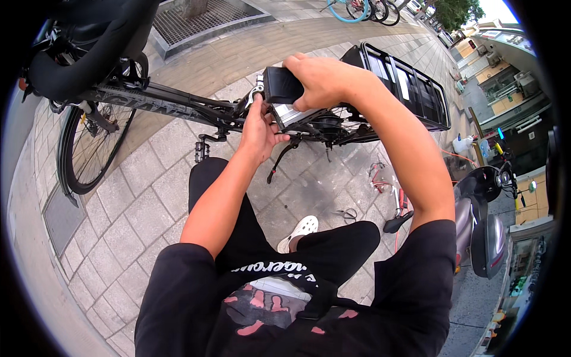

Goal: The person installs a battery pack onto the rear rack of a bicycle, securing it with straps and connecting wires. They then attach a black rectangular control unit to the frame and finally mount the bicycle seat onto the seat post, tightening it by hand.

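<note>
Head view, clock taken about the box (pixel 282 86), which sits at the bike's middle, black at its top and silver below: the right hand (pixel 322 81) comes in from 2 o'clock with its fingers bent over the black part's far side and its thumb on the near side, so the box lies between them, held fairly narrow. That grasp from above probably serves to steer or steady it. At 7 o'clock the left hand (pixel 260 134) has its thumb up by the silver clamp (pixel 257 89), its other fingers partly curled beside the box's lower silver edge; whether they grip clamp or box, I cannot tell. Likely they brace it from the opposite side. The bike (pixel 160 108) runs out toward 9 o'clock, its rack (pixel 410 89) toward 3, side-on, which seems to give both hands access. The kickstand (pixel 277 162) reaches down at 6, perhaps propping the bike. Red-handled gear (pixel 402 199) lies on the paving (pixel 148 205) near 4 o'clock, apart from the fingers.
</note>
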Demonstrator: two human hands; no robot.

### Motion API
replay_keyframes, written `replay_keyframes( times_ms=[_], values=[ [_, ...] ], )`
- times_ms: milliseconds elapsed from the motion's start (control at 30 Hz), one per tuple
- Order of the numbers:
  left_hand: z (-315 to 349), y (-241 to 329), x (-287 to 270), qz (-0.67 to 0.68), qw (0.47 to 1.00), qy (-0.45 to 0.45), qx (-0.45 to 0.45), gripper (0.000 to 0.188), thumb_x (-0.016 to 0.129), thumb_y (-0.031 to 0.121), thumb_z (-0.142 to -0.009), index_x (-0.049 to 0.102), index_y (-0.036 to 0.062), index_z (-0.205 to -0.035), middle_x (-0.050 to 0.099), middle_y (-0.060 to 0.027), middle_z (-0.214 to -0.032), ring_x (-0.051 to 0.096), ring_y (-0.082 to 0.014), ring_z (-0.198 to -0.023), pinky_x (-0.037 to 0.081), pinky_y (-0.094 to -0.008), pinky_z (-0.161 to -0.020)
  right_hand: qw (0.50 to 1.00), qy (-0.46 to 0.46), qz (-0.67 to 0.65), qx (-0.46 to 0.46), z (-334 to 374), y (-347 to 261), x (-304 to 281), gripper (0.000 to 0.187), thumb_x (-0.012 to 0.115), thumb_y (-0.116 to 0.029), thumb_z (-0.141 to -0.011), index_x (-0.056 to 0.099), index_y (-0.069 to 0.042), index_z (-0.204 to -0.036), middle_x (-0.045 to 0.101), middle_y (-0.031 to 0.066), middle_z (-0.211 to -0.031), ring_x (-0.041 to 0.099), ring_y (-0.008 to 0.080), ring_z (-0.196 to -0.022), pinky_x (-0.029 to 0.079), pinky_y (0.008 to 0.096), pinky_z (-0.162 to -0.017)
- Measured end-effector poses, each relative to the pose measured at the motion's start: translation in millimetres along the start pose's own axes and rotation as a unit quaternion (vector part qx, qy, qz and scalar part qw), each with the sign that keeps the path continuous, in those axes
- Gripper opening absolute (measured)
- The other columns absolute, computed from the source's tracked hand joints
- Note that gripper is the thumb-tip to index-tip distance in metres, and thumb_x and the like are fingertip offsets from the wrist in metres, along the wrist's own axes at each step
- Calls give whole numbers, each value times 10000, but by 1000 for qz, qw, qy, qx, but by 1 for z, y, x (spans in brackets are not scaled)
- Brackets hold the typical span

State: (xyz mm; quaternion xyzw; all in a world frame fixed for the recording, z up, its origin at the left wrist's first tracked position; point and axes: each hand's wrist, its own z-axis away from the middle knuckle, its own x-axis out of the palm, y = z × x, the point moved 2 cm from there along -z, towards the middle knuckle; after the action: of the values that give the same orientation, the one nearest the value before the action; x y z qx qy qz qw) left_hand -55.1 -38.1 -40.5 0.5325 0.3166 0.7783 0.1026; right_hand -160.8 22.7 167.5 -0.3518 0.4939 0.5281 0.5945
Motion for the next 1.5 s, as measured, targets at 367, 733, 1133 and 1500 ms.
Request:
replay_keyframes(
  times_ms=[367, 733, 1133, 1500],
  values=[
    [10, 1, 7, 28, 998, -48, 4, 736, 440, 653, -1118, 442, 96, -1599, 655, -134, -1366, 723, -252, -1066, 647, -423, -745, 916, 65, -91, 385, -15, 30, 10, 902, 733, -637, -930, 552, -4, -1545, 758, 234, -1288, 740, 366, -1111, 608, 448, -931],
    [14, -9, 13, -36, 994, -56, 85, 867, 794, 361, -1019, 296, 46, -1656, 636, -115, -1369, 730, -212, -1069, 661, -390, -741, 960, -43, 148, 235, -19, 23, 21, 418, 692, -305, -996, 746, -205, -1398, 685, 132, -1480, 668, 302, -1365, 569, 489, -1053],
    [11, 1, 3, 13, 995, -83, 46, 607, 525, 556, -1093, 509, 119, -1514, 654, -117, -1364, 744, -231, -1078, 645, -393, -728, 981, -138, 136, -8, -26, -2, 6, 779, 821, -206, -797, 576, -179, -1536, 672, 127, -1425, 646, 371, -1330, 523, 482, -1114],
    [8, -2, -3, 29, 999, -35, 17, 679, 378, 653, -1125, 503, 127, -1535, 650, -94, -1435, 731, -238, -1144, 640, -432, -768, 992, -102, 78, 9, -10, -9, 2, 838, 925, -322, -789, 577, -93, -1515, 681, 198, -1351, 678, 432, -1234, 538, 495, -1066]
  ],
)
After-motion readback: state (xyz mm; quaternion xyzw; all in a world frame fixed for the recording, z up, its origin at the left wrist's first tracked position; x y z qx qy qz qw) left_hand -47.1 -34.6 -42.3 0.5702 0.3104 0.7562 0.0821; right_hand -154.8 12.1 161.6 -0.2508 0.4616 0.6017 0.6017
